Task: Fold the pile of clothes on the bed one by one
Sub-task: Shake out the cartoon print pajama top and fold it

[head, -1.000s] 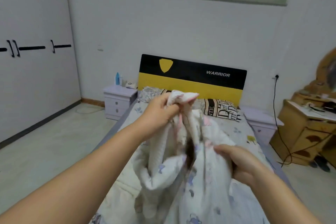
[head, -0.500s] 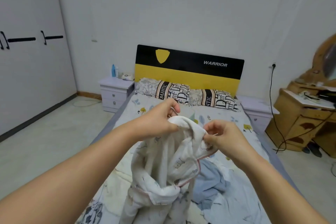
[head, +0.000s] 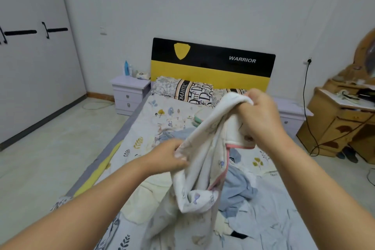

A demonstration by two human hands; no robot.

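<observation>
White garment (head: 205, 168) — pale cartoon print, pink-trimmed edge — hangs raised above the bed (head: 162, 119), bunched and unfolded, its lower end trailing onto the pile. Blue clothes (head: 239, 191) lie crumpled beneath and to its right, with a cream piece (head: 142, 199) to its left — all loose on the leaf-print sheet, none folded.
</observation>
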